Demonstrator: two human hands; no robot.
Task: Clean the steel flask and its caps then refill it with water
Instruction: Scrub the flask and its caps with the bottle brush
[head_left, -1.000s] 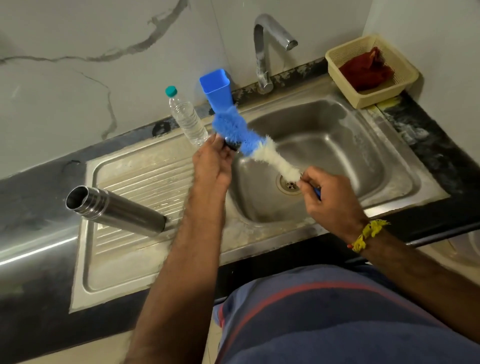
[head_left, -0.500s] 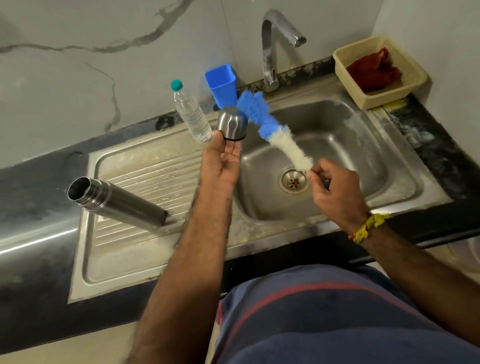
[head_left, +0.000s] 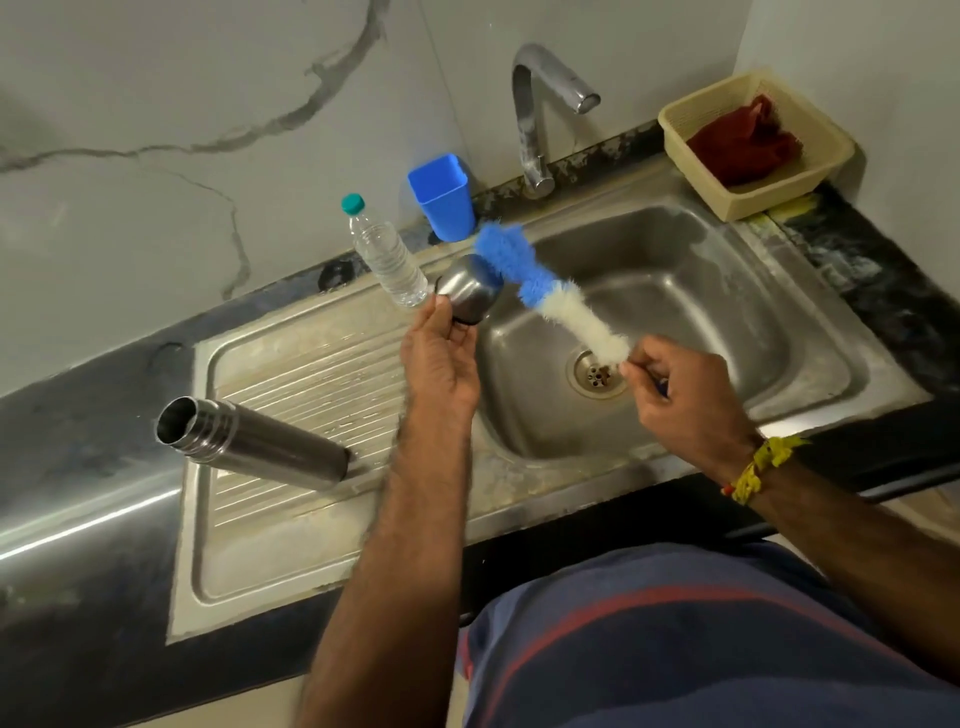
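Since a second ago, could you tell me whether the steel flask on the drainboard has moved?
No. The steel flask lies on its side on the drainboard ridges as before, mouth toward the left rim; only the camera shifted.

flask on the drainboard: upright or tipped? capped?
Tipped and uncapped. The steel flask lies on its side on the drainboard, open mouth facing left. Contents: cannot tell.

text on water bottle (head_left: 387, 260): none legible
text on flask (head_left: 260, 441): none
signs/nos. elsewhere: none
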